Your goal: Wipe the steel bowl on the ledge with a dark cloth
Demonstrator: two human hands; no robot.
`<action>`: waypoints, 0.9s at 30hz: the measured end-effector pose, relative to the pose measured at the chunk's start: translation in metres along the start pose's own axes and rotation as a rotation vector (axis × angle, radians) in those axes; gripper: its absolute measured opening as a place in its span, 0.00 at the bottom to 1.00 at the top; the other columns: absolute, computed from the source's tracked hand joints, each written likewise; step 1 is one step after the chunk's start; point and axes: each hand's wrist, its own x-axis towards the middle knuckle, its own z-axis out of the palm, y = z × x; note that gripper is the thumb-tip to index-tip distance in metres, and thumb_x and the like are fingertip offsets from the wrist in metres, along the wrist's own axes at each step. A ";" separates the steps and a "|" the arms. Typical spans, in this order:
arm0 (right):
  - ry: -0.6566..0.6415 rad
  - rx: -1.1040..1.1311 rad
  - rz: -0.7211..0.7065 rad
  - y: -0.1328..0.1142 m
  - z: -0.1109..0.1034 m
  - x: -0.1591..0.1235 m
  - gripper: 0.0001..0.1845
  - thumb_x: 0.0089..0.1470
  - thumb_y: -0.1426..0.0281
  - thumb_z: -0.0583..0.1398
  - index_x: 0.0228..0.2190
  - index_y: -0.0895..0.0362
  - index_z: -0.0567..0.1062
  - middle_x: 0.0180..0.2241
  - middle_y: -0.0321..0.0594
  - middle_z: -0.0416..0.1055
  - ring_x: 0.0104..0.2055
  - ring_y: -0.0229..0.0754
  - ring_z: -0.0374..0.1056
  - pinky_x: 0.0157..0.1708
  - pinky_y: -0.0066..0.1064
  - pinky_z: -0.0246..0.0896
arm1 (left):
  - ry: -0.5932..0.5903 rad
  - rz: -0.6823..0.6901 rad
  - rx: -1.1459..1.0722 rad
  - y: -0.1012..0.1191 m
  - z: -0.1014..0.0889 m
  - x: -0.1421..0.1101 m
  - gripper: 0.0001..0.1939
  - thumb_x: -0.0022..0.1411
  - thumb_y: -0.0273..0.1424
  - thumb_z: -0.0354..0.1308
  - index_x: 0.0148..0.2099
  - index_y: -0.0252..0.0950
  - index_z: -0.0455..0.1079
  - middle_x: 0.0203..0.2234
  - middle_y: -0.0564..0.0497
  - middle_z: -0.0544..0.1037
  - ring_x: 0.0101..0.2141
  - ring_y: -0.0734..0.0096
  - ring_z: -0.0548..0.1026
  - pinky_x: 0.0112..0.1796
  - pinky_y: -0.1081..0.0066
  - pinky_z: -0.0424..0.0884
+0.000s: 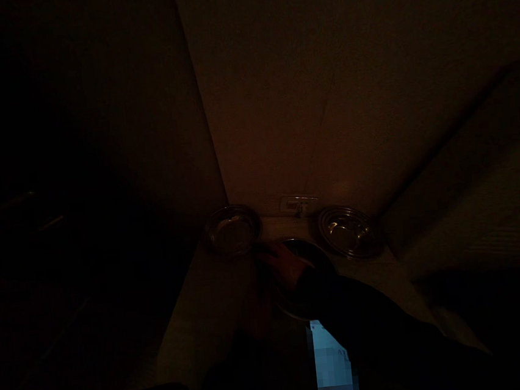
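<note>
The scene is very dark. My right hand [287,263], in a dark sleeve, reaches left across a round vessel with a shiny rim [323,255]. Its fingers look stretched out and slightly apart near the vessel's left side; the fingertips fade into shadow, and I see nothing held. Below them, a faint reddish shape that looks like my left hand [257,309] is lost in the dark, its fingers hidden. Behind the vessel to the left is a round metal dish [232,231], and to the right sits another shiny metal dish [350,232].
All of this rests on a pale narrow surface [193,312] against a wall [270,108]. A socket or switch plate [298,205] is low on the wall. A lit, partly pixelated screen [331,360] shows under my right forearm. Deep shadow covers the left.
</note>
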 end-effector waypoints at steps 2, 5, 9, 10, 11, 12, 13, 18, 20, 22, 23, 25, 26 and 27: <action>-0.090 -0.158 0.049 0.012 -0.010 0.009 0.21 0.55 0.76 0.51 0.50 0.51 0.66 0.56 0.43 0.57 0.55 0.47 0.52 0.51 0.41 0.54 | 0.015 0.004 -0.016 0.002 0.001 -0.003 0.16 0.57 0.29 0.48 0.45 0.29 0.70 0.42 0.39 0.75 0.44 0.57 0.73 0.45 0.62 0.66; -0.155 -0.300 0.206 0.026 -0.024 0.008 0.21 0.56 0.77 0.48 0.51 0.57 0.66 0.54 0.51 0.59 0.53 0.52 0.54 0.47 0.45 0.57 | 0.007 0.013 -0.036 0.004 0.002 -0.003 0.16 0.57 0.29 0.49 0.46 0.29 0.70 0.42 0.40 0.75 0.44 0.59 0.72 0.45 0.64 0.66; -0.155 -0.289 0.152 0.014 -0.019 0.004 0.23 0.55 0.76 0.50 0.53 0.58 0.63 0.55 0.50 0.58 0.54 0.51 0.53 0.50 0.43 0.55 | -0.004 0.047 -0.045 0.004 0.003 0.001 0.16 0.56 0.28 0.49 0.45 0.28 0.70 0.41 0.39 0.75 0.42 0.59 0.73 0.43 0.65 0.67; -0.160 -0.267 0.067 0.009 -0.016 0.005 0.23 0.55 0.75 0.50 0.53 0.56 0.62 0.56 0.46 0.57 0.55 0.49 0.52 0.51 0.41 0.54 | 0.000 0.056 -0.044 0.003 0.003 0.002 0.16 0.56 0.28 0.49 0.45 0.28 0.70 0.41 0.39 0.76 0.42 0.59 0.73 0.43 0.65 0.67; -0.168 -0.253 -0.017 0.005 -0.014 0.007 0.23 0.56 0.74 0.50 0.53 0.55 0.62 0.57 0.43 0.57 0.56 0.48 0.51 0.52 0.40 0.53 | 0.006 0.063 -0.046 0.003 0.003 0.003 0.16 0.56 0.28 0.48 0.45 0.28 0.70 0.41 0.40 0.76 0.42 0.59 0.73 0.43 0.66 0.67; -0.178 -0.257 -0.066 0.004 -0.014 0.008 0.23 0.56 0.74 0.50 0.53 0.53 0.62 0.57 0.41 0.56 0.56 0.47 0.51 0.52 0.40 0.52 | 0.011 0.070 -0.048 0.003 0.003 0.004 0.16 0.56 0.28 0.48 0.45 0.29 0.70 0.41 0.40 0.76 0.42 0.59 0.73 0.43 0.66 0.67; -0.190 -0.282 -0.066 0.006 -0.017 0.009 0.22 0.57 0.73 0.49 0.53 0.52 0.62 0.57 0.40 0.57 0.55 0.47 0.52 0.52 0.41 0.51 | 0.018 0.072 -0.049 0.002 0.003 0.004 0.17 0.56 0.28 0.48 0.45 0.28 0.69 0.41 0.40 0.76 0.42 0.59 0.73 0.44 0.66 0.66; -0.223 -0.439 0.219 0.038 -0.047 -0.002 0.20 0.54 0.71 0.53 0.50 0.59 0.66 0.48 0.52 0.66 0.48 0.53 0.61 0.47 0.46 0.54 | 0.033 0.084 -0.068 -0.001 0.005 0.004 0.19 0.57 0.29 0.48 0.49 0.27 0.68 0.45 0.38 0.74 0.46 0.58 0.71 0.47 0.64 0.64; -0.227 -0.450 0.225 0.041 -0.049 -0.003 0.20 0.54 0.72 0.52 0.50 0.60 0.66 0.49 0.53 0.65 0.48 0.54 0.61 0.46 0.46 0.54 | 0.038 0.108 -0.056 -0.002 0.006 0.003 0.19 0.57 0.29 0.47 0.50 0.28 0.67 0.46 0.38 0.73 0.47 0.58 0.70 0.48 0.64 0.63; -0.232 -0.448 0.167 0.035 -0.045 0.004 0.21 0.56 0.73 0.50 0.52 0.57 0.64 0.53 0.49 0.63 0.51 0.53 0.59 0.47 0.43 0.54 | 0.037 0.115 -0.011 -0.003 0.007 0.003 0.19 0.57 0.28 0.47 0.50 0.27 0.67 0.46 0.37 0.72 0.47 0.57 0.70 0.47 0.63 0.64; -0.241 -0.445 0.126 0.032 -0.042 0.010 0.21 0.57 0.73 0.48 0.53 0.55 0.63 0.54 0.45 0.61 0.52 0.51 0.57 0.48 0.42 0.54 | 0.047 0.096 0.013 -0.003 0.006 0.003 0.19 0.57 0.28 0.47 0.50 0.26 0.67 0.46 0.37 0.72 0.47 0.57 0.70 0.47 0.64 0.64; -0.270 -0.447 0.082 0.026 -0.040 0.020 0.21 0.57 0.73 0.47 0.52 0.52 0.62 0.54 0.41 0.61 0.53 0.48 0.57 0.49 0.39 0.54 | 0.067 0.066 0.037 -0.003 0.004 0.002 0.20 0.57 0.27 0.47 0.50 0.27 0.67 0.47 0.37 0.72 0.48 0.57 0.70 0.48 0.64 0.63; -0.286 -0.455 0.089 0.026 -0.041 0.022 0.21 0.57 0.73 0.47 0.52 0.52 0.63 0.53 0.42 0.63 0.53 0.48 0.57 0.48 0.39 0.54 | 0.079 0.059 0.037 -0.003 0.003 0.002 0.20 0.57 0.27 0.47 0.51 0.27 0.66 0.47 0.37 0.72 0.48 0.58 0.69 0.48 0.65 0.63; -0.304 -0.467 0.116 0.027 -0.043 0.020 0.21 0.57 0.73 0.48 0.51 0.52 0.64 0.51 0.44 0.65 0.51 0.48 0.59 0.46 0.39 0.56 | 0.089 0.056 0.036 -0.004 0.002 0.002 0.20 0.57 0.27 0.47 0.51 0.27 0.66 0.48 0.38 0.71 0.49 0.58 0.69 0.49 0.65 0.63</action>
